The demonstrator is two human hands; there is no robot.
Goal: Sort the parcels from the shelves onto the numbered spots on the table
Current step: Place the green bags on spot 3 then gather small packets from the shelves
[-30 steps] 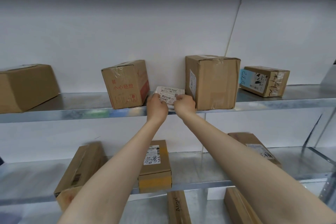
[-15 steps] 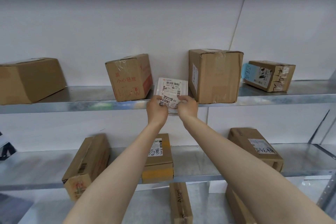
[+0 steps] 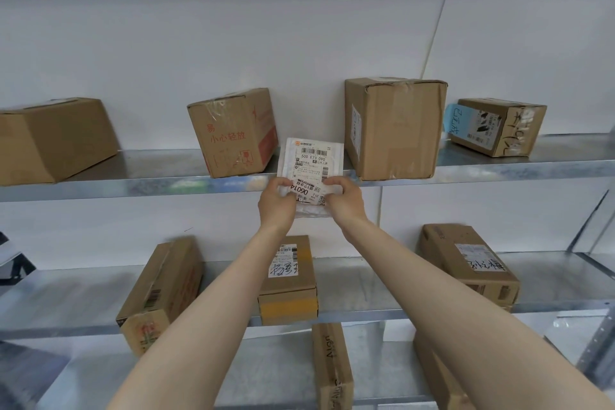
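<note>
A small white plastic mailer parcel (image 3: 311, 163) with a printed label reading 06014 is held upright in front of the middle metal shelf (image 3: 499, 173). My left hand (image 3: 276, 204) grips its lower left corner and my right hand (image 3: 344, 199) grips its lower right corner. The parcel stands between a brown box with red Chinese print (image 3: 233, 133) on its left and a tall taped brown box (image 3: 394, 128) on its right. The table with numbered spots is out of view.
The middle shelf also holds a wide brown box (image 3: 53, 139) at far left and a scribbled box with a blue tag (image 3: 496, 126) at right. The lower shelf (image 3: 366, 309) carries three boxes; more boxes lie below it. A white wall backs the rack.
Both hands have lifted the white parcel from lying flat on the shelf and tilted it upright, pulling it toward me so its label faces the camera.
</note>
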